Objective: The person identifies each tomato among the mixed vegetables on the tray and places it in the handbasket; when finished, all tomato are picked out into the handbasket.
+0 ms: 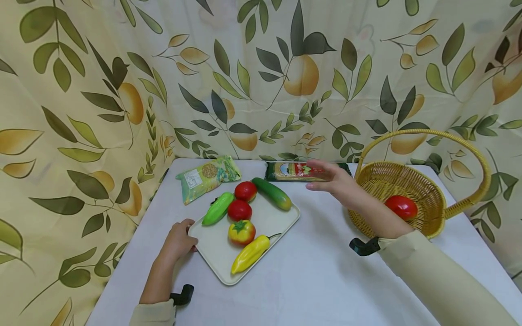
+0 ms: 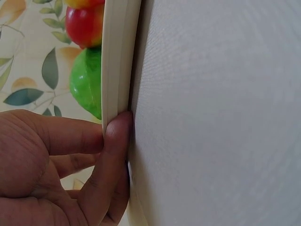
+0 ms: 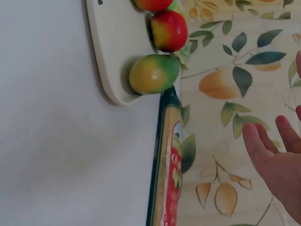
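Observation:
A cream tray (image 1: 218,249) lies on the table, its left corner pinched between the thumb and fingers of my left hand (image 1: 177,242); the left wrist view shows the thumb on the rim (image 2: 120,61). On the tray are a long yellow pepper (image 1: 250,254), a yellow-red tomato (image 1: 242,232), two round red fruits (image 1: 239,211), a light green vegetable (image 1: 218,209) and a cucumber-like green one (image 1: 272,194). My right hand (image 1: 338,183) hovers with spread fingers, holding nothing, and overlaps a dark green pasta packet (image 1: 285,172) in the head view.
At the right stands a wicker basket (image 1: 432,199) with a tall arched handle (image 1: 485,167); a shiny red fruit (image 1: 401,207) lies inside. A green-yellow bag (image 1: 208,177) sits at the back left. Leaf-patterned cloth (image 1: 261,68) hangs behind the white table (image 1: 310,280).

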`<state>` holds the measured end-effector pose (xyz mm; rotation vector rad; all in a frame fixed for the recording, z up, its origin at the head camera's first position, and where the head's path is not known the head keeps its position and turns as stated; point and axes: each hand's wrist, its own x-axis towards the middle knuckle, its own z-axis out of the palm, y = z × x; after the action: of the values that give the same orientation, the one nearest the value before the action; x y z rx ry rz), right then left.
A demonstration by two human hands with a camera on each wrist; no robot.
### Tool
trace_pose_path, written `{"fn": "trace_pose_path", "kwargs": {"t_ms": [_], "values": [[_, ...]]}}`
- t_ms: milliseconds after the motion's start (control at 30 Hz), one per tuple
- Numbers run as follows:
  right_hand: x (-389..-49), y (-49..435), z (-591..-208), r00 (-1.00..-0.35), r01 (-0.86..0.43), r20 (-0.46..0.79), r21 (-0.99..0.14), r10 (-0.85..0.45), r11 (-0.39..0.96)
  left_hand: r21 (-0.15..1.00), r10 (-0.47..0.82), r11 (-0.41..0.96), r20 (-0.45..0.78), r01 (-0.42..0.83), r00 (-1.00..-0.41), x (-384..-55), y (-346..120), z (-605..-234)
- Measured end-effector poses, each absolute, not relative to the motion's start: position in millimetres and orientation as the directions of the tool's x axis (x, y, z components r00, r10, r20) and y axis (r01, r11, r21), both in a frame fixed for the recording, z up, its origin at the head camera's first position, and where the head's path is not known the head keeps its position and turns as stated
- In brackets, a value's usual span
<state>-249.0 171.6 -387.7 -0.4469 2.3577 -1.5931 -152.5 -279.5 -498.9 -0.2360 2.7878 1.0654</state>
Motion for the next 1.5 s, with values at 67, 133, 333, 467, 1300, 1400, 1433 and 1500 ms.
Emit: {"fn": "trace_pose_path", "kwargs": {"t_ms": [67, 133, 333, 467, 1300, 1400, 1433, 1500], "values": [[-249.0, 169.0, -388.0, -0.914, -0.121, -0.033, -0.929, -0.404, 0.35, 0.646, -0.093, 0.738, -0.193, -0.198, -0.977, -152.6, -279.6, -499.1], [-248.9, 166.4, -388.4, -0.91, -0.126, -0.03, -0.93, -0.413, 0.344, 0.642, -0.095, 0.74, -0.194, -0.2, -0.976, -152.7, -279.6, -499.3], [-249.5, 159.5, -392.5, -0.905, -0.112, -0.033, -0.943, -0.425, 0.312, 0.631, -0.106, 0.747, -0.2, -0.211, -0.974, -153.2, -279.7, -500.1], [-248.8, 153.3, -395.7, -0.904, -0.108, -0.033, -0.947, -0.426, 0.303, 0.635, -0.102, 0.744, -0.203, -0.21, -0.974, -153.6, -279.9, -500.5], [-243.8, 112.4, -415.0, -0.862, -0.056, -0.057, -0.977, -0.504, 0.207, 0.648, -0.105, 0.729, -0.214, -0.221, -0.971, -152.9, -279.5, -501.0], [-243.6, 108.9, -418.1, -0.856, -0.05, -0.061, -0.979, -0.514, 0.199, 0.646, -0.105, 0.73, -0.216, -0.223, -0.971, -153.4, -279.4, -500.4], [-243.6, 107.8, -419.1, -0.854, -0.049, -0.063, -0.979, -0.516, 0.2, 0.646, -0.104, 0.73, -0.215, -0.222, -0.971, -153.7, -279.4, -500.2], [-244.1, 105.6, -421.4, -0.851, -0.051, -0.062, -0.979, -0.522, 0.199, 0.651, -0.102, 0.726, -0.214, -0.219, -0.972, -154.0, -279.7, -500.5]]}}
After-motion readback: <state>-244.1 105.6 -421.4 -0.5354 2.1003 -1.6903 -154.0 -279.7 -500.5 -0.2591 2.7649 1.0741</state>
